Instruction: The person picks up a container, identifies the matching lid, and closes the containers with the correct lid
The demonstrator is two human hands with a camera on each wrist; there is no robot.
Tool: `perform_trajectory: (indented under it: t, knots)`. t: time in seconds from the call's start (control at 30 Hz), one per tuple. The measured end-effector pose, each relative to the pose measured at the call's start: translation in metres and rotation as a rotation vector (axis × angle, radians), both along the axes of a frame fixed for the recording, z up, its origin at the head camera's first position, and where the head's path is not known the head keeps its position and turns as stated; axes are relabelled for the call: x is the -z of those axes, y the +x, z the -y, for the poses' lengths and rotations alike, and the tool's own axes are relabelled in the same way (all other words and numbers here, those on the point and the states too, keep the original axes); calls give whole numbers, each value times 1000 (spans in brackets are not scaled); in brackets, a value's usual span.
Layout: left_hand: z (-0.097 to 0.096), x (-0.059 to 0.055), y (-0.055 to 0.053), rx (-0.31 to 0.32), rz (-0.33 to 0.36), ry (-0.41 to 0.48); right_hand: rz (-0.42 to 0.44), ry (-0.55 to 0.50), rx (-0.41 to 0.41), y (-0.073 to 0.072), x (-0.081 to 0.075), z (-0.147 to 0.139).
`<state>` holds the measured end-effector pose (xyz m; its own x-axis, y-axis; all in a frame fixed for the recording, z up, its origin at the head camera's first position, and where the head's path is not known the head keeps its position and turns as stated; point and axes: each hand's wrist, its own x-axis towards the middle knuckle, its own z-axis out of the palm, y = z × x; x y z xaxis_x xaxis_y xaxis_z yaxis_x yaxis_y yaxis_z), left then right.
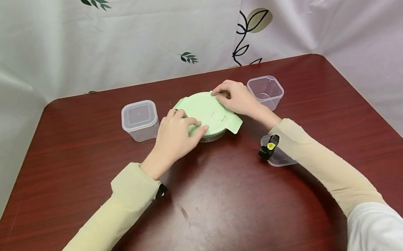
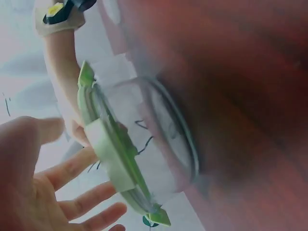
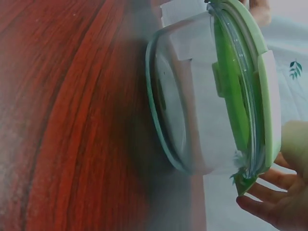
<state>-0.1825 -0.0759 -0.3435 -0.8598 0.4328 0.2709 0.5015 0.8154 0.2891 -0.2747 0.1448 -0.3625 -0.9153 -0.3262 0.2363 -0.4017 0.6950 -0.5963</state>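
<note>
A round glass food container point(image 3: 192, 110) stands on the table with a pale green lid point(image 1: 203, 109) on top. Side flaps stick out from the lid's rim at the upper left and lower right in the head view. My left hand point(image 1: 174, 134) lies over the lid's left edge, its fingers loosely spread. At the far right edge, my right hand point(image 1: 239, 99) touches the lid with thumb and fingertips. The left wrist view shows one flap point(image 2: 110, 156) along the lid's side, with the left fingers reaching towards it. Another flap point(image 3: 270, 101) appears beside my right hand.
To the left stands a clear plastic box point(image 1: 139, 120) with its lid on. An uncovered clear plastic box point(image 1: 266, 90) is behind my right wrist. A clear flat plastic piece point(image 1: 281, 159), probably a lid, lies partly hidden under my right forearm. A patterned curtain point(image 1: 149, 27) hangs behind the table.
</note>
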Motion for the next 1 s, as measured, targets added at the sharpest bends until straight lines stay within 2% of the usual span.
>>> perform_trajectory:
  t: [0.17,0.3,0.43,0.73,0.87,1.0]
  knots:
    - [2,-1,-12,78,55,-30,28,29,-4,-1,0,3]
    - [1,6,-20,155,80,-64,57,48,12,-2,0,6]
    - [-1,12,-25,200,106,-119,63,63,17,-2,0,9]
    - [-1,18,-30,242,135,-231,43,69,19,-2,3,13]
    - [-1,17,-33,244,148,-256,42,94,20,-4,1,13]
    - [-3,18,-36,252,166,-264,77,142,36,-6,-5,13]
